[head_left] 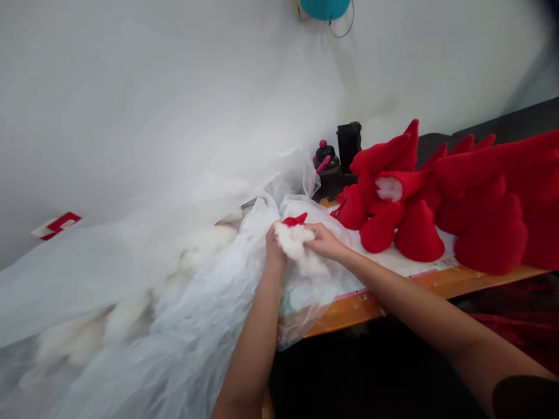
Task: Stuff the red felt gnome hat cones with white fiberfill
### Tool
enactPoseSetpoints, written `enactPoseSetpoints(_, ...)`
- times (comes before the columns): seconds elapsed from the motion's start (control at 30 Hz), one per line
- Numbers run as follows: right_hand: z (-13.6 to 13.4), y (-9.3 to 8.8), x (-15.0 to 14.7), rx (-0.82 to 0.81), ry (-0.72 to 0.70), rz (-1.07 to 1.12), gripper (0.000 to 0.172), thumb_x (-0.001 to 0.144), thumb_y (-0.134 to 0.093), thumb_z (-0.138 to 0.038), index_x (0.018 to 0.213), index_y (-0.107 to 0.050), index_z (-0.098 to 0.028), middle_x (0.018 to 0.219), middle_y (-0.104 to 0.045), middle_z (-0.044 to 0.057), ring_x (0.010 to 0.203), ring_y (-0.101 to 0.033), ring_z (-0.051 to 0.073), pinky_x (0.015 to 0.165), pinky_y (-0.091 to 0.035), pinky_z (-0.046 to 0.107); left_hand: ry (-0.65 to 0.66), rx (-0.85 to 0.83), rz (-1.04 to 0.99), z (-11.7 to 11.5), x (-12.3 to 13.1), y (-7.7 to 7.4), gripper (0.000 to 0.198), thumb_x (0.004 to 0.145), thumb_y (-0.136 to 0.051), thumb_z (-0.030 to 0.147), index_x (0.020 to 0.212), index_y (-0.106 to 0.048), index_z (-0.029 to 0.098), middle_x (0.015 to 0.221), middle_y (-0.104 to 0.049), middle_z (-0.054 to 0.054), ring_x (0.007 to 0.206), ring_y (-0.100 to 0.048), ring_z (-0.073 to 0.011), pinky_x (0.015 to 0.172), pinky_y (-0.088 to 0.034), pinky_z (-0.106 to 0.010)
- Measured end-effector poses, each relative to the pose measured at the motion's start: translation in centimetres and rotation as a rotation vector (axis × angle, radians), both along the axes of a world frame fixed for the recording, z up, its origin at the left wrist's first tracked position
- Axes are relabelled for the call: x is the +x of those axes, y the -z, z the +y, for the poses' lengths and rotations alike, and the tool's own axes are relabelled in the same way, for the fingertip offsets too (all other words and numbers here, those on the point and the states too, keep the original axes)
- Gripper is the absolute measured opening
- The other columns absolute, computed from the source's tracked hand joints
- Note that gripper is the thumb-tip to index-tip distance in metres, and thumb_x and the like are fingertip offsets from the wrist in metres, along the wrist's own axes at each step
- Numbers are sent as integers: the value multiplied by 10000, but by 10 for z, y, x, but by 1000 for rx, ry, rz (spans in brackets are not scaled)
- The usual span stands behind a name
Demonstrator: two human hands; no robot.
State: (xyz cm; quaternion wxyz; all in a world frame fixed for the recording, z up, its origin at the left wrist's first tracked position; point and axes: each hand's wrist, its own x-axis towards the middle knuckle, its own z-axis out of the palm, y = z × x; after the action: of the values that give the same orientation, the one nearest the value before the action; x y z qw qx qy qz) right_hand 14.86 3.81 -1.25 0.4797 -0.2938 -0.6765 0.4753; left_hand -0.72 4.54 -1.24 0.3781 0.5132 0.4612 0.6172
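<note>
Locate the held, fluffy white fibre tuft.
Head view: the white fibre tuft sits near centre, between the left hand and right hand, below a small red fabric piece.

White, irregular fibre wad (294, 243) between left hand (275, 249) and right hand (324, 240): matt, fluffy. Red, conical cloth pieces (419, 235) right of the hands: matt, smooth. Translucent white plastic sheeting (192, 331) to their left: wrinkled, slightly glossy. Long orange-brown table edge (437, 284) below the right hand: wood.

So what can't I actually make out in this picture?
All in the head view:
Left hand: fingers mostly hidden by white stuffing, so its grip is unclear.
Small red cloth: lower part hidden by the stuffing.
Blue container: top cut off by the upper edge.
Rightmost red piece: cut off by the right edge.
Red-and-white label: markings too small and blurred.
</note>
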Motion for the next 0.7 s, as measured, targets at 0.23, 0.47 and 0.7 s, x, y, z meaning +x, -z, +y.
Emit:
enactPoseSetpoints(0.23, 5, 7, 5, 90, 319, -253, 108, 664, -638, -140, 755, -650, -198, 773, -638, 47, 787, -578, 241, 796, -444, 350, 339, -59, -57, -20, 12, -12, 345, 672, -707, 297, 988, -623, 188, 837, -638, -18, 715, -585, -141, 639, -443, -243)
enactPoseSetpoints(0.47, 1, -13, 8, -34, -32, 149, 146, 776, -651, -319, 870, -646, -208, 971, -586, 38, 968, -568, 207, 889, -462, 320, 17, 50, 79, -10, 2, -8, 261, 602, -682, 123, 822, -559, 189, 754, -593, 35, 679, -514, -111, 644, -397, -212)
enactPoseSetpoints(0.7, 0, -11, 0, -186, -1, 243, 363, 648, -694, -272, 962, -514, -235, 904, -575, -12, 777, -538, 143, 675, -422, 240, -106, 105, 180, -17, 11, -15, 277, 604, -706, 192, 629, -431, 199, 591, -411, 62, 583, -357, -103, 560, -283, -219)
